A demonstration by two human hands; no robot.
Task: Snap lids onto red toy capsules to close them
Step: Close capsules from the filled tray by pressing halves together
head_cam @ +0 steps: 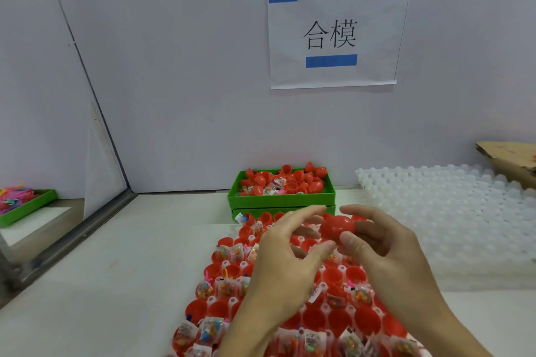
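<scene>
capsule: red capsule (337,227) held up above far end of tray (359,309), between both hands, looks closed or nearly so; seam not clear from here
right hand: right hand (385,243) grips capsule, thumb in front/below, fingers curled round its far right side, clamped on it
left hand: left hand (285,252) pinches capsule's left side, index tip on top, thumb tip at lower left; other fingers loosely curled, not on anything
tray: white w/ rows of open red capsule halves (336,272), many w/ small bagged toys (223,288) inside; most of it is below and nearer than the hands
lid supply: green bin (280,201) just beyond tray's far end, heaped w/ loose red lids (314,187) and a few toy bags
other stuff: stack of spare white trays (452,211) right of tray, cardboard (507,159) behind that; 2nd green bin (29,207) w/ pink bits far left of tray; paper sign (333,33) on wall above
handling (guess): thin hard plastic, v. light, smooth so prob. slippery; shell likely flexes if squeezed mid-body
where to hold (guess): opposite domed ends, push straight along axis so rim seats evenly; tilted push may pop one side off
risk (guess): toy bag caught in seam stops the snap; dropped capsule would roll off among the tray cups
</scene>
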